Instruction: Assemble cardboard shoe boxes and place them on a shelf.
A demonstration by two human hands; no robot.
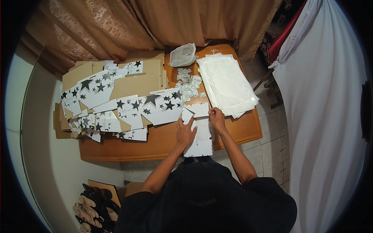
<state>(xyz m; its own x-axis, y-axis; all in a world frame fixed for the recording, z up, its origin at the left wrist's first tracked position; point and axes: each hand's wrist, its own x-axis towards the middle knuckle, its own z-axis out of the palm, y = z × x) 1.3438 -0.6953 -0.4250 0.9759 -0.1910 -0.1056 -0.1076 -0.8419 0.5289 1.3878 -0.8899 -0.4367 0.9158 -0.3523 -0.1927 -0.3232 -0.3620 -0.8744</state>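
A white box point(203, 146) sits at the near edge of the desk point(116, 151), right in front of the person, with its flaps raised at the far end. The left hand point(186, 134) lies along the box's left side, its thumb and fingers spread apart. The right hand point(217, 117) is at the far right corner, fingers curled in; whether they pinch the flap there, I cannot tell.

Just beyond the box is a loose heap of small clear packets point(189, 86), one lying a little apart on its right. Behind them stands a crumpled, translucent bag point(183, 55). To the right, a stack of white sheets point(229, 83) lies slightly askew, near the right hand. The left part of the desk carries overlapping flat cartons point(89, 91), some brown, others white with black and grey stars.

A brown curtain point(116, 23) hangs behind the desk, and a white cloth point(322, 97) hangs at the right. Shoes point(91, 209) are gathered at lower left.
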